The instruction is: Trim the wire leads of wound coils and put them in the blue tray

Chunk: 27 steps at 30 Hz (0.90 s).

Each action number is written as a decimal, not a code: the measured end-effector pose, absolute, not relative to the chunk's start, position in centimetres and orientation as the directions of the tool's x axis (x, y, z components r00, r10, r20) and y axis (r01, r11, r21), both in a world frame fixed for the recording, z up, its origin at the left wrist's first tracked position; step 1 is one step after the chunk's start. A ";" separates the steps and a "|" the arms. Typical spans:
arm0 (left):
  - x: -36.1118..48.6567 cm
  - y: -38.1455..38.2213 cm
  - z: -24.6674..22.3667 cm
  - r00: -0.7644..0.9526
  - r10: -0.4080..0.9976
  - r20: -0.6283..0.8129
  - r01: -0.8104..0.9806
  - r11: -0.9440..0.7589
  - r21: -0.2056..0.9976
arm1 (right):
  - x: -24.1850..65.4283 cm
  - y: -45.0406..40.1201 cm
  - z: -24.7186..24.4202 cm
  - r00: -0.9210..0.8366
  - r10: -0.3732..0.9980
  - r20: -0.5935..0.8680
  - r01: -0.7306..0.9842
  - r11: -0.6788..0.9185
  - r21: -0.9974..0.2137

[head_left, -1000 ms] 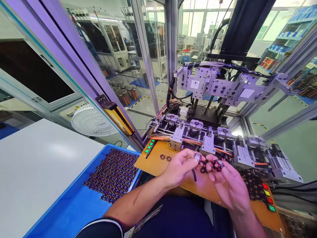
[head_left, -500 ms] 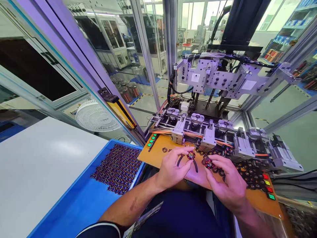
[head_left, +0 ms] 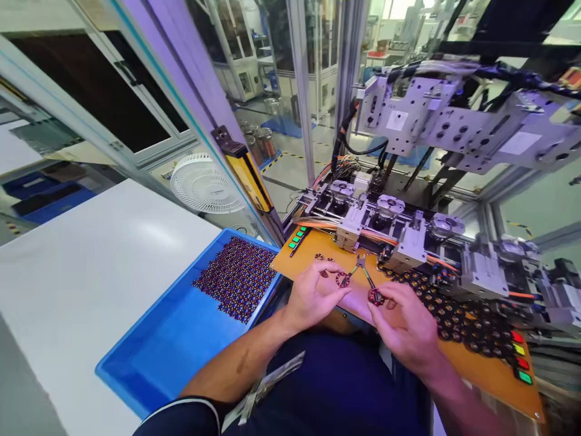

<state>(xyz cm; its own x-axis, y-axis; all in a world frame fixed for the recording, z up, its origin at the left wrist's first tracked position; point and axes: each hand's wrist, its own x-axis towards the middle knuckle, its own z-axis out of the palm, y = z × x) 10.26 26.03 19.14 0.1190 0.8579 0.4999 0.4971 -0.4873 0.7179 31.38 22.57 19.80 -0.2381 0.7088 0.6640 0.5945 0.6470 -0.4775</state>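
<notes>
My left hand (head_left: 313,297) pinches a small ring-shaped stator (head_left: 342,279) with reddish windings between thumb and fingertips. My right hand (head_left: 406,321) has its thumb and fingers closed on another stator (head_left: 376,296), darker and partly covered by the fingers. The two stators are held apart, over the front of the orange-brown board (head_left: 295,260). Just beyond them on the board lie side cutters (head_left: 361,261), jaws pointing away and dark handles spread. A few loose ring parts (head_left: 319,257) rest near my left fingers.
Many dark round parts (head_left: 458,318) cover the board's right side, near coloured buttons (head_left: 523,362). A machine with metal clamps (head_left: 390,206) stands behind the board. At left, a blue tray (head_left: 149,357) holds a mass of stators (head_left: 238,275) beside a white table (head_left: 91,260).
The view has swung left and down, so the machine and tray sit farther right and higher. Both hands keep their stators, shifted left over the board; the side cutters' jaws now show.
</notes>
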 end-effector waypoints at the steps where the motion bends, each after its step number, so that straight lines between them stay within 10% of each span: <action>1: 9.4 26.0 17.9 0.096 0.889 0.447 0.535 -0.425 0.730 | 31.0 23.0 18.5 -0.263 0.726 0.636 0.588 0.643 -0.491; 10: 6.1 28.4 7.6 -0.046 0.969 0.243 0.644 -0.157 0.749 | 24.3 29.4 7.4 -0.334 0.774 0.537 0.619 0.610 -0.495; 27: 9.2 32.4 6.6 0.143 0.958 0.251 0.756 -0.269 0.597 | 37.9 23.5 7.6 -0.087 0.807 0.583 0.920 0.291 -0.264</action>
<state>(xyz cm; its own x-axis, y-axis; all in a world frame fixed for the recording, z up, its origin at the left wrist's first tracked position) 9.19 32.35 6.64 0.1426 0.9575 0.2507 0.7556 -0.2689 0.5974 37.90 23.48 7.57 -0.0874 0.8075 0.5834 0.9196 0.2905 -0.2644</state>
